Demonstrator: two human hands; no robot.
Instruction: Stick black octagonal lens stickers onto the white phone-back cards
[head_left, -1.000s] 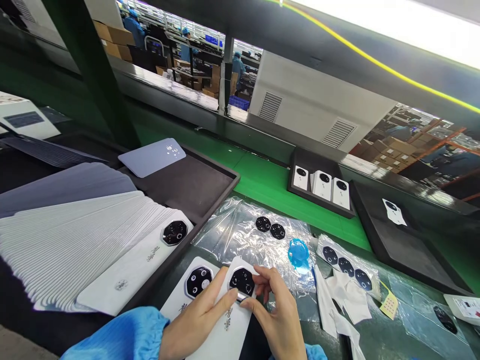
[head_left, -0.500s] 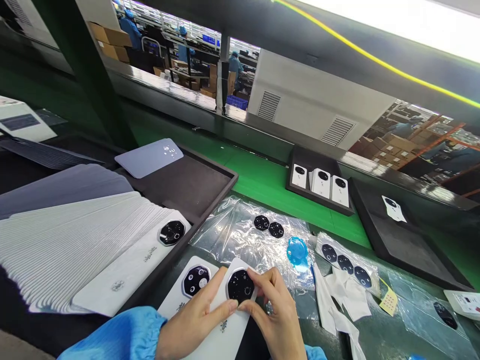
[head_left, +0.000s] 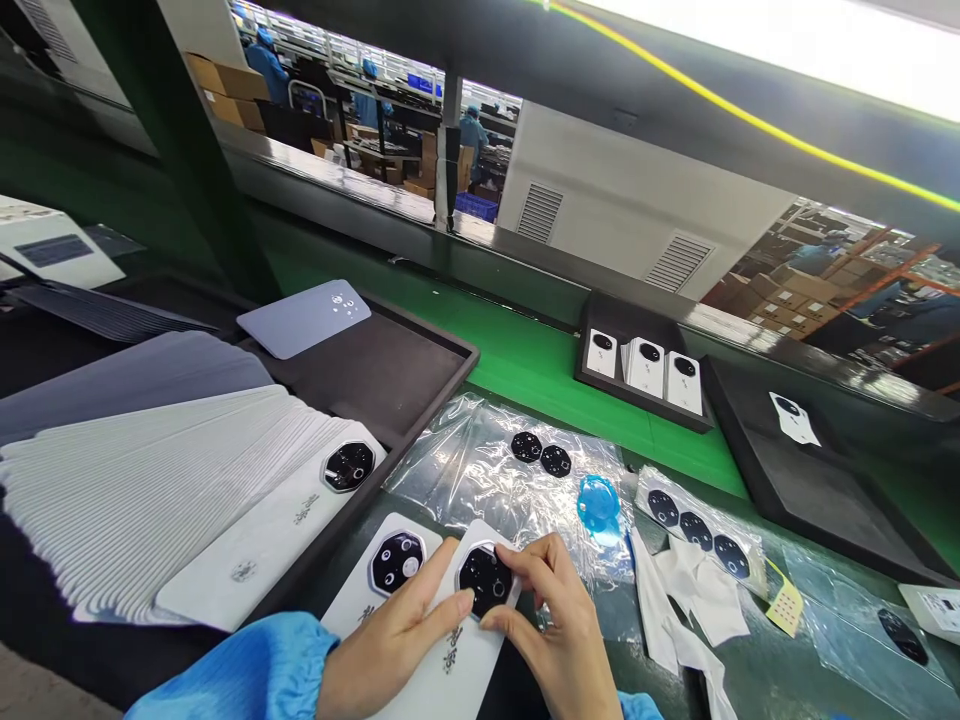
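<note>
My left hand grips a white phone back cover by its side, with the thumb on its face near the camera area. On the cover's upper end sits a black octagonal camera lens plate. The thumb and forefinger of my right hand pinch this plate's right edge. Partly under my left hand lies a second white phone back cover, its black camera plate showing several lens rings. Just beyond the hands, two loose black lens plates lie on clear plastic film.
To the left, a fanned stack of white covers lies by a dark tray. A blue round film piece, white cloth scraps and bagged lens plates are at right. Farther back stands a tray of finished-looking white covers.
The whole view has shifted slightly. Both hands keep almost the same hold on the cover and its lens plate.
</note>
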